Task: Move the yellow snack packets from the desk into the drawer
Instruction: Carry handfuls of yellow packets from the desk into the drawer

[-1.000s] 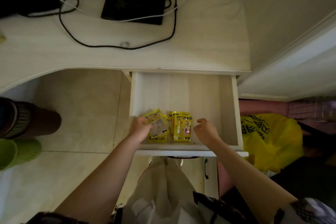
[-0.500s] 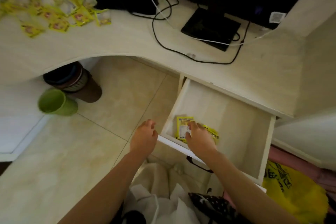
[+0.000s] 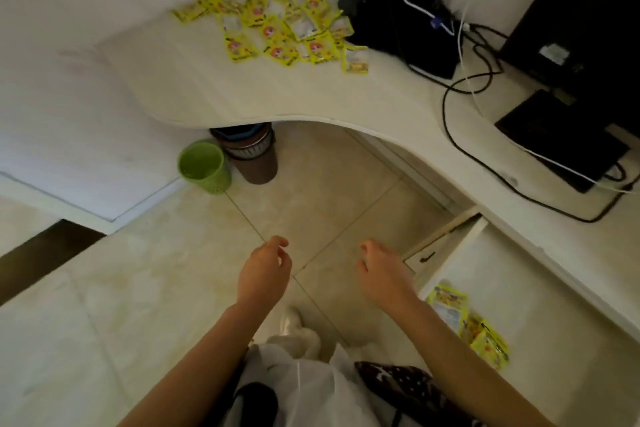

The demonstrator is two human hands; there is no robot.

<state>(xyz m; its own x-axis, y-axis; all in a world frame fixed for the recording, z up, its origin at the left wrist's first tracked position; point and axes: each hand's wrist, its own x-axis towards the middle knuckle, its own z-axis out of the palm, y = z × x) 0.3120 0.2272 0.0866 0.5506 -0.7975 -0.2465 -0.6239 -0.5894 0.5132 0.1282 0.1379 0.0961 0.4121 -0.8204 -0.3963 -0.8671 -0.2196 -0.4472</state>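
Packets on desk: yellow pile (image 3: 277, 28), upper centre of frame, on the desk (image 3: 346, 97).
Drawer: lower right (image 3: 554, 288), a few packets (image 3: 467, 326) inside.
Hands: left hand (image 3: 263, 274) and right hand (image 3: 381, 277), both empty, fingers loosely curled, lower centre.
Nearer: left hand, judging by the pile lying up and slightly left.

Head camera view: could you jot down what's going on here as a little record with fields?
Left hand: empty, loosely curled, above the floor
Right hand: empty, loosely curled, beside the drawer
Drawer: open, a few yellow packets lying inside
Desk: a pile of yellow snack packets waiting
Job: partly done
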